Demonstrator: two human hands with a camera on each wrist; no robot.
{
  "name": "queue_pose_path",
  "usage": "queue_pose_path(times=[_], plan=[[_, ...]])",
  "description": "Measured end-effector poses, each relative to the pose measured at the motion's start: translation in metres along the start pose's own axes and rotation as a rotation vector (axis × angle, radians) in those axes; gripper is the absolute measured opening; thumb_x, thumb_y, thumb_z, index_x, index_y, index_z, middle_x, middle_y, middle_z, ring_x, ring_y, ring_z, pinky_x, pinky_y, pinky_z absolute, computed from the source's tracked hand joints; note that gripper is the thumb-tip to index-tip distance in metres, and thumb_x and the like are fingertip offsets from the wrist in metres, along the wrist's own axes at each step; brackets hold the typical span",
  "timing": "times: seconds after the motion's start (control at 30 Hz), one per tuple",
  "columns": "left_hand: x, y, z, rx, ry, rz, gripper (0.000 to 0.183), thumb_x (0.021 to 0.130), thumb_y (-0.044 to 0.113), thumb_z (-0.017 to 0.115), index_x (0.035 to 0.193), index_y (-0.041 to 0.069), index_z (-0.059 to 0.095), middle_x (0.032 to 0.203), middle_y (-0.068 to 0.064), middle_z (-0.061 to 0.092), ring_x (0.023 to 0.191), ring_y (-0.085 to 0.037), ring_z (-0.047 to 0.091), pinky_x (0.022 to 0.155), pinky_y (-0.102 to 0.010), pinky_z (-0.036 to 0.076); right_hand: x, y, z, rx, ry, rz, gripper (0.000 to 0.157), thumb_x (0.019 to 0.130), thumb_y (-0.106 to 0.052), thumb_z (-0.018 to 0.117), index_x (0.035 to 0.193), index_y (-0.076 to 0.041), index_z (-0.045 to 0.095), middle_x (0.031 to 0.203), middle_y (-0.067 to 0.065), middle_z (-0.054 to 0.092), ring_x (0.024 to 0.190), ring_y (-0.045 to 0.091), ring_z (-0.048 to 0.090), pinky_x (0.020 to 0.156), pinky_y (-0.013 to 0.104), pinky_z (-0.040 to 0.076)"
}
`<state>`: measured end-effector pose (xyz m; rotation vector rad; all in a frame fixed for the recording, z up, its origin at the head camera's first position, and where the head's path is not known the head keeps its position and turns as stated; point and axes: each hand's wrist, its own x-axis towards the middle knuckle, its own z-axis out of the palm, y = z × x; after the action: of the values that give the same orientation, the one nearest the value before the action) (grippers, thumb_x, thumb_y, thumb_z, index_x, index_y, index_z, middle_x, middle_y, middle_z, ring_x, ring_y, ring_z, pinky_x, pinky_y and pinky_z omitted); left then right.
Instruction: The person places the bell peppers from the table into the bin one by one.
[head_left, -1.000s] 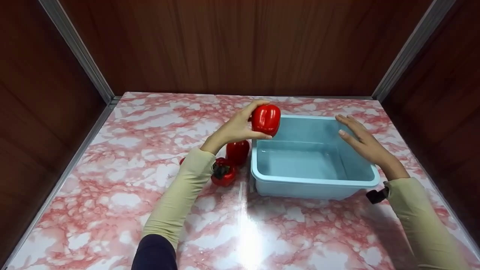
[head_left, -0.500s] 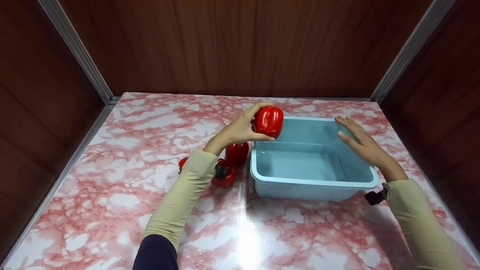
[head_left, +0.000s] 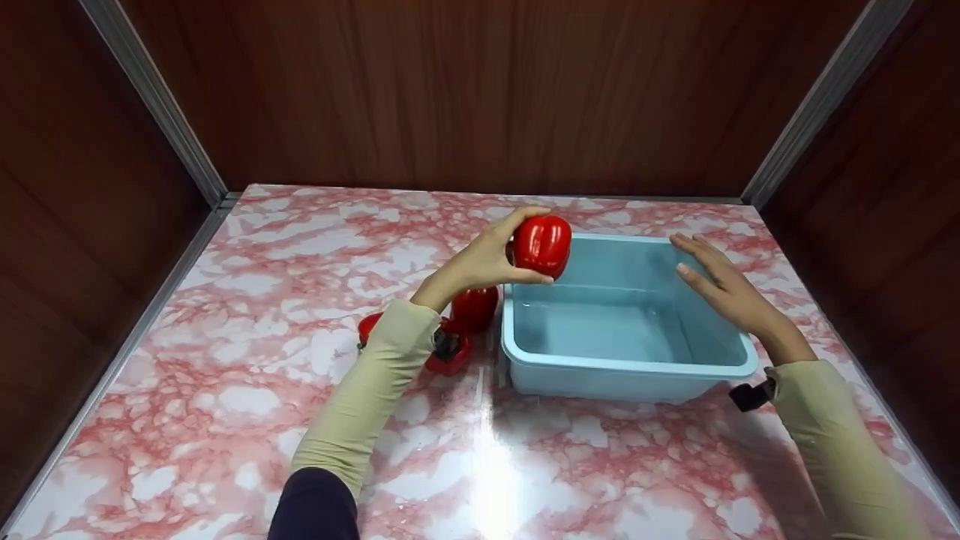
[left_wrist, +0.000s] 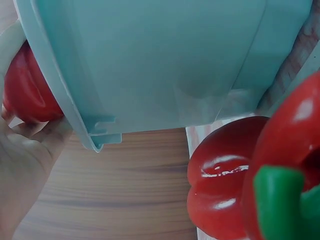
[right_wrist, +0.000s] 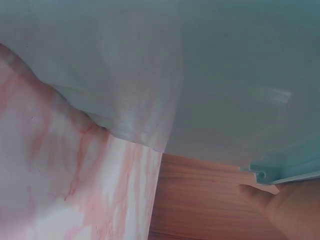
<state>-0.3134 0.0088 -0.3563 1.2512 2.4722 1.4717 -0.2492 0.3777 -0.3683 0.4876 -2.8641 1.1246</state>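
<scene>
My left hand [head_left: 484, 259] grips a shiny red bell pepper [head_left: 543, 246] between thumb and fingers, above the left rim of a light blue plastic tub [head_left: 630, 366]. In the left wrist view the held bell pepper [left_wrist: 30, 87] shows beyond the tub's rim, with the palm below it. My right hand [head_left: 727, 289] is at the tub's right side, fingers straight and holding nothing. In the right wrist view, part of the right hand [right_wrist: 285, 207] lies by the tub's rim [right_wrist: 300, 177].
Left of the tub, more red bell peppers [head_left: 475, 307] sit on the pink-and-white marbled table [head_left: 247, 405], partly hidden by the left sleeve [head_left: 367, 390]. One near pepper has a green stem [left_wrist: 280, 200]. Brown wood-grain panels [head_left: 480, 97] enclose the table's back and sides.
My left hand has moved slightly right and toward me with the bell pepper, farther over the tub's rim. The right hand has hardly moved.
</scene>
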Motion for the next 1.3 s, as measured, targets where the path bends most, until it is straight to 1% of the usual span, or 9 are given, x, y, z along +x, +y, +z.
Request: queue_pose_path(times=[0.2,0.33,0.43,0.63,0.77,0.87,0.93,1.1,1.3], plan=[[0.0022,0.0008,0.0016,0.021,-0.001,0.003,0.087,0.066,0.044,0.08,0.137,0.026,0.035,0.134,0.002,0.045,0.118,-0.012,0.046,0.093,-0.033,0.047,0.0001,-0.0031,-0.0012,0.011,0.001,-0.002,0.053,0.098,-0.029,0.045,0.147,-0.028,0.025,0.155,0.005,0.014,0.143,0.026,-0.004,0.106,0.065,-0.003],[0.0029,0.0018,0.0026,0.016,-0.006,0.014,0.086,0.066,0.043,0.08,0.137,0.026,0.035,0.134,0.004,0.045,0.118,-0.012,0.045,0.093,-0.03,0.047,-0.0005,-0.0025,-0.0005,0.009,-0.001,0.008,0.053,0.098,-0.032,0.045,0.146,-0.031,0.024,0.155,0.003,0.013,0.143,0.023,-0.005,0.106,0.065,-0.003],[0.0035,0.0022,0.0036,-0.002,-0.016,0.015,0.085,0.067,0.042,0.081,0.137,0.028,0.034,0.135,0.003,0.044,0.118,-0.011,0.045,0.093,-0.029,0.047,-0.0005,-0.0006,0.0001,0.01,-0.002,0.009,0.053,0.098,-0.033,0.044,0.146,-0.033,0.024,0.155,0.004,0.012,0.143,0.023,-0.005,0.106,0.065,-0.004],[0.0041,0.001,0.0038,-0.062,-0.019,0.02,0.081,0.072,0.035,0.079,0.139,0.023,0.034,0.136,0.001,0.044,0.118,-0.016,0.049,0.096,-0.031,0.045,-0.0004,0.0002,0.0002,0.011,-0.003,0.012,0.052,0.097,-0.036,0.044,0.145,-0.037,0.024,0.155,0.003,0.012,0.143,0.022,-0.006,0.106,0.065,-0.005],[0.0032,0.0021,0.001,-0.089,0.011,0.025,0.076,0.075,0.036,0.076,0.138,0.026,0.035,0.136,0.004,0.044,0.119,-0.014,0.048,0.1,-0.032,0.042,0.0,0.0003,0.0006,0.008,-0.005,0.012,0.054,0.097,-0.036,0.044,0.147,-0.032,0.024,0.155,0.003,0.012,0.143,0.023,-0.006,0.106,0.066,-0.005],[0.0023,0.0029,-0.0012,-0.077,0.03,0.021,0.076,0.074,0.04,0.075,0.138,0.029,0.035,0.135,0.006,0.045,0.119,-0.009,0.048,0.1,-0.031,0.042,0.0003,0.0,0.0009,-0.003,-0.008,0.008,0.054,0.097,-0.036,0.044,0.147,-0.029,0.024,0.156,0.003,0.012,0.143,0.023,-0.006,0.105,0.066,-0.005],[0.0019,0.003,-0.002,-0.063,0.032,0.019,0.077,0.074,0.042,0.075,0.138,0.029,0.035,0.136,0.006,0.045,0.119,-0.009,0.048,0.1,-0.031,0.042,0.0004,-0.0002,0.0009,-0.007,-0.008,0.0,0.054,0.097,-0.035,0.044,0.147,-0.03,0.025,0.155,0.002,0.012,0.143,0.023,-0.005,0.106,0.065,-0.004],[0.001,0.0022,-0.0027,-0.057,0.031,0.029,0.077,0.074,0.042,0.075,0.138,0.029,0.035,0.136,0.006,0.044,0.119,-0.012,0.048,0.1,-0.031,0.042,0.0004,-0.0008,0.0003,-0.01,0.0,-0.023,0.052,0.098,-0.031,0.045,0.146,-0.027,0.026,0.155,0.004,0.013,0.143,0.025,-0.003,0.106,0.065,-0.003],[-0.0004,0.001,-0.0035,-0.057,0.025,0.024,0.076,0.075,0.041,0.075,0.138,0.03,0.034,0.136,0.004,0.045,0.121,-0.017,0.048,0.1,-0.031,0.042,-0.0005,0.0002,0.0007,-0.017,-0.004,0.002,0.053,0.097,-0.036,0.044,0.146,-0.031,0.025,0.155,0.002,0.012,0.143,0.022,-0.005,0.107,0.065,-0.003]])
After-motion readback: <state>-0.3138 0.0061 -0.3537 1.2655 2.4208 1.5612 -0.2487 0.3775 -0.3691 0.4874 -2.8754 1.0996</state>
